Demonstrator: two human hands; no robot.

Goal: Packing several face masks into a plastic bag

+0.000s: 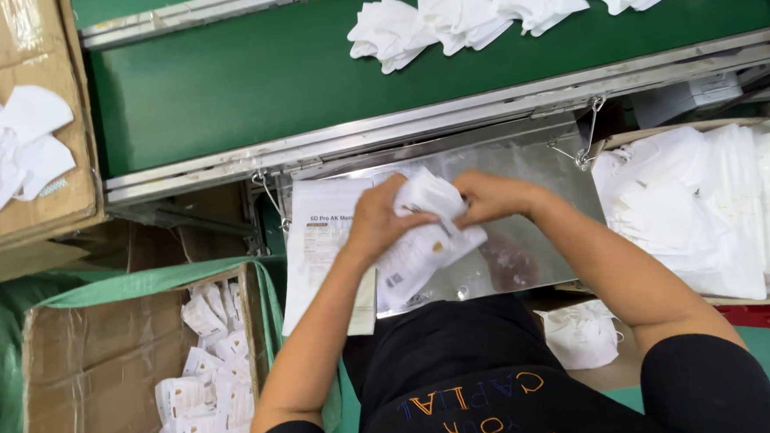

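Fingers (399,209) of the left hand (377,224) are curled closed around a white face mask (432,196) and the open end of a white printed pouch (422,254); both sit above a shiny metal tray (532,169) in front of the person.

Far left: an open cardboard box (50,194) holds loose white masks (21,148). Lower left: a second carton (86,373), edged with green sheeting (142,282), contains filled pouches (205,384). Just left of the left hand, a stack of flat pouches (316,246) lies on the tray, hanging over its near edge.

Centre: the mask is between both hands, at the mouth of the pouch. The pouch hangs down and to the left from the grip.

Right hand (489,198): fingers closed, pinching the right side of the same mask. Behind the hands, a green conveyor belt (220,76) carries a row of white masks (480,14) toward the upper right. Right of the tray, a box (688,130) holds stacked white masks (709,199). One more mask (582,334) lies below the right forearm.
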